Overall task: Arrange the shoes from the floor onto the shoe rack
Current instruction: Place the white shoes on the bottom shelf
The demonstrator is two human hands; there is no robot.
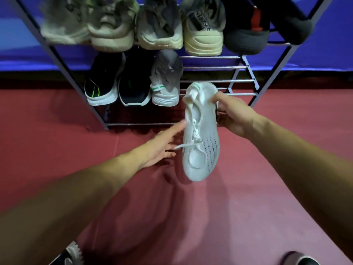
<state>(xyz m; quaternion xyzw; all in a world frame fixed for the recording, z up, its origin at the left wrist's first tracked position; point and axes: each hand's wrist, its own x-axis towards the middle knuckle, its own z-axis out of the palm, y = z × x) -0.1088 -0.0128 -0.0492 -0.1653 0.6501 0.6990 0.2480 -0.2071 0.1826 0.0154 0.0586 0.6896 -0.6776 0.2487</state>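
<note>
Right hand (232, 116) grips white knit sneaker (200, 138) by heel at frame center, toe hanging down; left hand (162, 148) spread wide, fingertip touching its side, below shoe rack (246, 81).

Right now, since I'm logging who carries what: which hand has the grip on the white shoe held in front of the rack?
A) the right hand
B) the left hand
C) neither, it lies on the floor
A: the right hand curls round the rack-side end of the white shoe, while the left hand is open beside it.
</note>
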